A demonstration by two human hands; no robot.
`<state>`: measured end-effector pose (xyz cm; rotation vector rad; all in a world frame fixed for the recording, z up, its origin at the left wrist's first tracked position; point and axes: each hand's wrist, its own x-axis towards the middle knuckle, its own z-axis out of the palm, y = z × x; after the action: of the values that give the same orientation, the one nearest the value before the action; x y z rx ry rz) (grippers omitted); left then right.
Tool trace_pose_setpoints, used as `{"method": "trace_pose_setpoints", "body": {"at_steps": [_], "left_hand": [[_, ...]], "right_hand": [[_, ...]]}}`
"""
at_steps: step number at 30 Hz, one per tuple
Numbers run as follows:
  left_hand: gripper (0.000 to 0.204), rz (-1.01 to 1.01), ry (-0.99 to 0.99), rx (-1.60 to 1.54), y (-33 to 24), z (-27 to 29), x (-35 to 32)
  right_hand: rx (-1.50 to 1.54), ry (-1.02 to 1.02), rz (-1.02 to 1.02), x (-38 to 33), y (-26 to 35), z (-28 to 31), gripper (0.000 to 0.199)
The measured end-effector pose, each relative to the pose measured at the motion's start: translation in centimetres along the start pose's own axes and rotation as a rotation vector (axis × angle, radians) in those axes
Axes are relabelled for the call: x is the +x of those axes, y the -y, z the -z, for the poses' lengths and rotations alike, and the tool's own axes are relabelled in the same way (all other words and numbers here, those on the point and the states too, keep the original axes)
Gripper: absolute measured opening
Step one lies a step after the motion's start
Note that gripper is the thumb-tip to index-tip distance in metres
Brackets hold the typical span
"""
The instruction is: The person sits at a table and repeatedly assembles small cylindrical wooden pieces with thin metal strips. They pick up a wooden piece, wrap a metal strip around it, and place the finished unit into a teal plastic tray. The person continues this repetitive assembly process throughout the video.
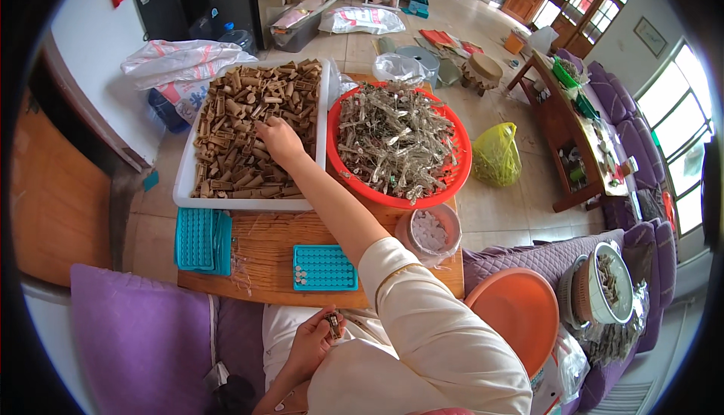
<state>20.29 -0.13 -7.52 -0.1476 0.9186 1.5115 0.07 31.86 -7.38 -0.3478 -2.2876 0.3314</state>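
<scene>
My right hand (pixel 280 142) reaches far forward into a white tray (pixel 178 181) heaped with short brown tube-like pieces (pixel 256 160). Its fingers bend together among the pieces, and whatever they pinch is hidden. Close to my lap, my left hand (pixel 311 342) is closed around a small dark, shiny piece (pixel 334 325) with a pale part. Beneath my right forearm lies a turquoise grid tray (pixel 335 270), with several small pale round bits (pixel 301 275) in its left cells. Right of the white tray, a red-orange basin (pixel 461 160) is piled with clear, brownish plastic-looking strips (pixel 396 139).
On the wooden table (pixel 260 238) are stacked turquoise trays (pixel 202 241) at left and a tub (pixel 455 243) of whitish pieces at right. An orange basin (pixel 520 317) stands by my right side. A yellow bag (pixel 498 157) sits on the floor beyond. A purple cushion (pixel 143 332) is at left.
</scene>
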Motion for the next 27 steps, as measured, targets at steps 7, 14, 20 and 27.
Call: {"method": "trace_pose_setpoints", "body": {"at_steps": [7, 14, 20, 27], "left_hand": [[0.028, 0.086, 0.036, 0.019, -0.3, -0.7, -0.3], [0.03, 0.097, 0.092, 0.054, -0.4, -0.5, 0.2], [0.031, 0.122, 0.128, 0.113, -0.2, -0.4, 0.7], [0.031, 0.14, 0.253, 0.214, 0.0, -0.6, 2.2]], "right_hand": [[-0.067, 0.245, -0.028, -0.1, -0.1, 0.7, 0.034], [0.133, 0.157, -0.215, 0.1, 0.0, 1.4, 0.033], [0.042, 0.07, -0.296, -0.2, -0.7, 1.5, 0.026], [0.101, -0.026, -0.272, -0.3, -0.7, 2.2, 0.025]]}}
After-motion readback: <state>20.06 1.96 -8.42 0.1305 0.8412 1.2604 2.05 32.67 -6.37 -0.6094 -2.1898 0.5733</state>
